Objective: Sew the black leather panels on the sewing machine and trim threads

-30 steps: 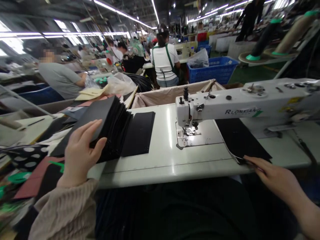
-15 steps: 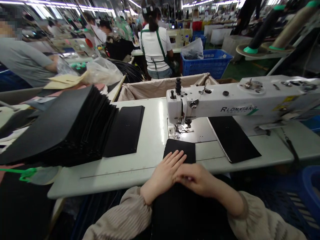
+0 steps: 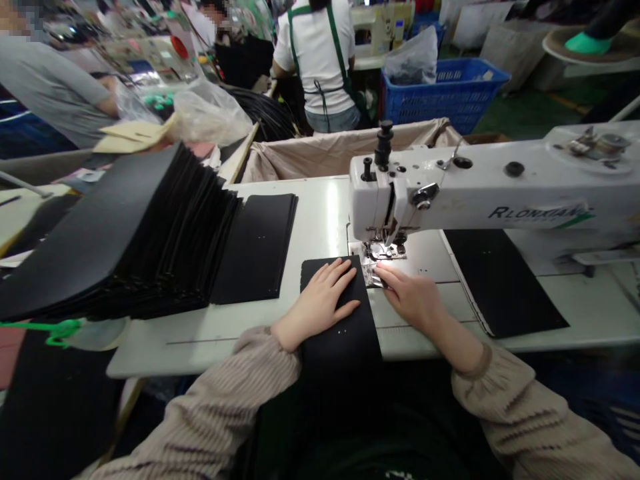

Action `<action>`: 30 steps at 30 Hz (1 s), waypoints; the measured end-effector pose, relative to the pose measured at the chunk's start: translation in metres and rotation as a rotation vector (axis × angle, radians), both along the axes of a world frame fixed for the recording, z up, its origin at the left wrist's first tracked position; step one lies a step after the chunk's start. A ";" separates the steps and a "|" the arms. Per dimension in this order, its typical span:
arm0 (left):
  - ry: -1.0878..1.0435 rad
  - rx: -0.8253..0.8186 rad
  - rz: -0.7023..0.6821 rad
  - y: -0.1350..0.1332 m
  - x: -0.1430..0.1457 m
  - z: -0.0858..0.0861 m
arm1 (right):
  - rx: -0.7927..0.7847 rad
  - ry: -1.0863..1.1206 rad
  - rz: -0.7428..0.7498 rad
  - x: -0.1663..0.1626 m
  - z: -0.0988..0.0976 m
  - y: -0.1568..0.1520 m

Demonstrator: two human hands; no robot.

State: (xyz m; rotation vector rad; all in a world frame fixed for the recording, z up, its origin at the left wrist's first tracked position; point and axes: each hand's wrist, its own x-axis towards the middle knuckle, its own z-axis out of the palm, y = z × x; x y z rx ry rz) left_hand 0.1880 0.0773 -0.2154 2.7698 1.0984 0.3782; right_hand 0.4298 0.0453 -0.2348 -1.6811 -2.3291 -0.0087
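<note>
A black rectangular panel [image 3: 345,333] lies on the white sewing table [image 3: 250,327], its far edge close to the presser foot [image 3: 383,252] of the white sewing machine [image 3: 480,193]. My left hand [image 3: 320,303] rests flat on the panel with fingers spread, open. My right hand [image 3: 413,297] is at the panel's right edge beside the needle plate, fingers together and pointing at the foot; whether they pinch anything is hidden.
A thick fanned stack of black panels [image 3: 125,247] fills the table's left, with a flat black sheet [image 3: 257,247] beside it. Another black sheet [image 3: 500,280] lies under the machine arm at right. A cloth-lined bin [image 3: 330,153] stands behind the table. Other workers sit beyond.
Both hands have slid the black panel forward from the table's front edge up to the presser foot. My right hand moved off my left hand to the panel's right edge.
</note>
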 end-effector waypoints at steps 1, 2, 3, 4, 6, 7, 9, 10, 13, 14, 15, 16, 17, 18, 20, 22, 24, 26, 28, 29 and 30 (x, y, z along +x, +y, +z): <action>0.002 -0.014 -0.034 0.006 0.004 -0.001 | 0.002 0.003 -0.004 0.000 -0.001 -0.001; 0.004 -0.026 -0.056 0.011 0.007 -0.001 | 0.000 0.006 -0.004 0.001 -0.001 -0.001; 0.003 -0.036 -0.069 0.014 0.009 -0.001 | -0.003 0.010 -0.001 0.000 -0.001 0.000; -0.002 -0.043 -0.073 0.015 0.012 -0.002 | -0.006 0.014 0.003 0.000 -0.001 0.000; -0.023 -0.050 -0.067 0.015 0.015 -0.002 | -0.013 0.015 0.011 0.000 0.000 0.002; -0.033 -0.053 -0.060 0.014 0.016 -0.003 | -0.016 0.014 0.015 0.000 0.000 0.003; -0.047 -0.056 -0.042 0.012 0.017 -0.003 | -0.018 0.004 0.018 0.000 0.000 0.004; -0.051 -0.057 -0.034 0.012 0.018 -0.003 | -0.019 -0.003 0.018 -0.001 0.000 0.004; -0.055 -0.061 -0.026 0.013 0.019 -0.004 | -0.015 -0.030 0.010 -0.001 -0.001 0.004; -0.055 -0.063 -0.028 0.013 0.019 -0.004 | -0.012 -0.039 0.006 -0.001 -0.001 0.004; -0.054 -0.065 -0.031 0.014 0.019 -0.004 | -0.010 -0.048 0.003 -0.001 -0.001 0.004; -0.057 -0.067 -0.033 0.015 0.019 -0.004 | -0.009 -0.056 0.001 -0.002 -0.001 0.004; -0.062 -0.067 -0.036 0.015 0.018 -0.004 | -0.009 -0.063 0.002 -0.002 -0.001 0.004; -0.066 -0.067 -0.039 0.016 0.018 -0.004 | -0.009 -0.069 0.002 -0.002 -0.001 0.004; -0.072 -0.065 -0.045 0.016 0.018 -0.004 | -0.008 -0.077 0.000 -0.002 0.000 0.004; -0.068 -0.063 -0.048 0.017 0.018 -0.003 | -0.006 -0.083 -0.006 -0.002 0.000 0.004; -0.061 -0.061 -0.049 0.017 0.017 -0.002 | -0.005 -0.086 -0.008 -0.003 0.001 0.004; -0.057 -0.057 -0.049 0.017 0.017 -0.002 | -0.010 -0.087 -0.004 -0.003 0.001 0.004; -0.054 -0.053 -0.051 0.018 0.017 -0.003 | -0.014 -0.087 0.000 -0.003 0.002 0.004; -0.054 -0.051 -0.052 0.018 0.017 -0.003 | -0.013 -0.087 -0.002 -0.003 0.002 0.005; -0.054 -0.050 -0.052 0.019 0.017 -0.003 | -0.010 -0.087 -0.004 -0.003 0.001 0.005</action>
